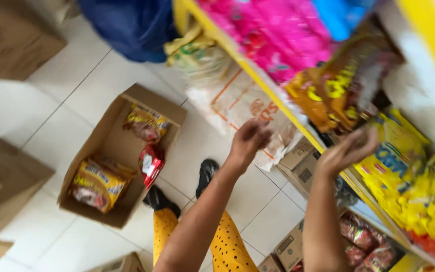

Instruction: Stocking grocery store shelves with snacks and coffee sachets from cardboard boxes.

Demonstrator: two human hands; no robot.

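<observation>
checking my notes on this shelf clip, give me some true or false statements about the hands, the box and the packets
1. The open cardboard box on the floor holds several snack packets. True.
2. Both hands are inside the box. False: the left hand and right hand are raised toward the yellow shelf, away from the box.
3. A small red packet lies in the box among yellow and brown ones. True.
4. The floor is dark carpet. False: it is pale tile.
5. The left hand grips a packet. False: it looks empty, fingers loosely curled.
6. The right hand is by the orange-brown packets on the shelf. True, though blur hides whether it holds one.
</observation>
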